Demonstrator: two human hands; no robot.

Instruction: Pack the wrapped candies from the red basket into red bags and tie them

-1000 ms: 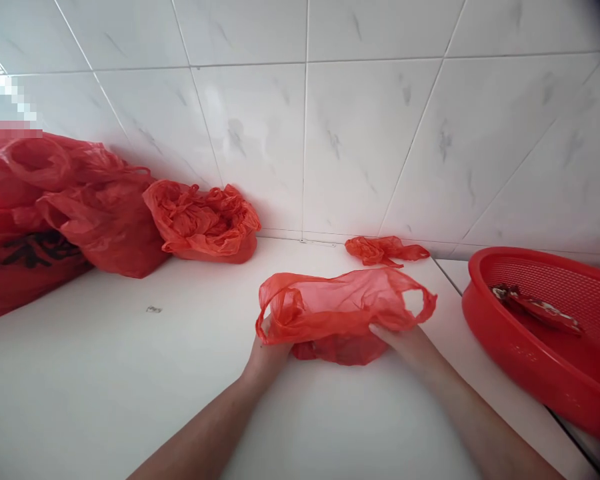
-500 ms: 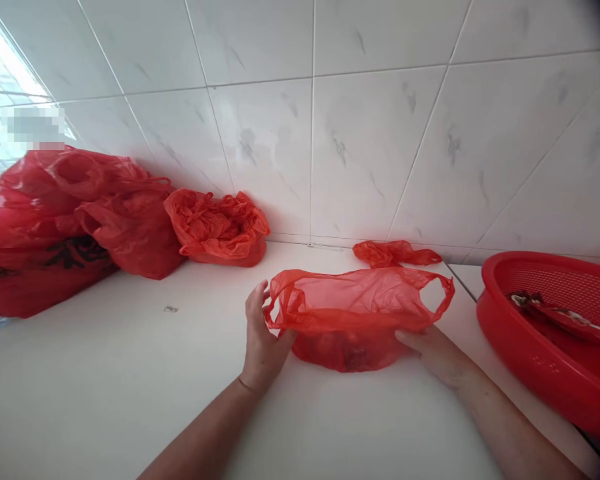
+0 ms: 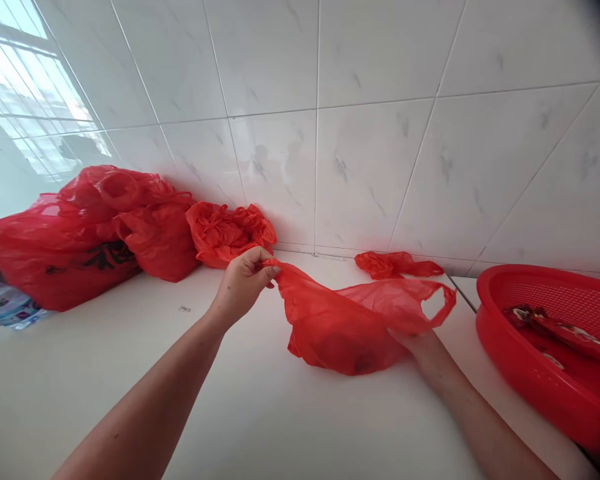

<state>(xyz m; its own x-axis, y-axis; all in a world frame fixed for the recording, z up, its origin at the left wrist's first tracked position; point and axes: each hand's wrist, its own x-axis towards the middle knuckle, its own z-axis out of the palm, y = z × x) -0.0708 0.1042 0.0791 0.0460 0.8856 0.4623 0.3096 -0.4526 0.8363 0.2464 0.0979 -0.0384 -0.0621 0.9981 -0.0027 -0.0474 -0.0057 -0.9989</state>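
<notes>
A thin red plastic bag (image 3: 345, 333) lies in front of me on the white tabletop, with something dark bulging faintly in its bottom. My left hand (image 3: 247, 277) pinches its left handle between thumb and fingers and pulls it up and to the left, so the mouth is stretched slantwise. At the bag's right side is my right hand (image 3: 417, 343), slightly blurred, its thumb on the near face and its fingers hidden behind the plastic. The right handle loop (image 3: 445, 310) stands open above that hand.
Full red bags (image 3: 80, 247) are heaped at the left, beside a pack of clear bottles (image 3: 10, 303). A bag of crumpled red bags (image 3: 230, 230) and another crumpled bag (image 3: 395, 265) lie by the tiled wall. At right stands a red basket (image 3: 520, 363) with packets inside.
My left hand has closed on the left handle and lifted it up and left, narrowing the bag's wide mouth. My right hand stays at the right side. The view has tilted slightly upward.
</notes>
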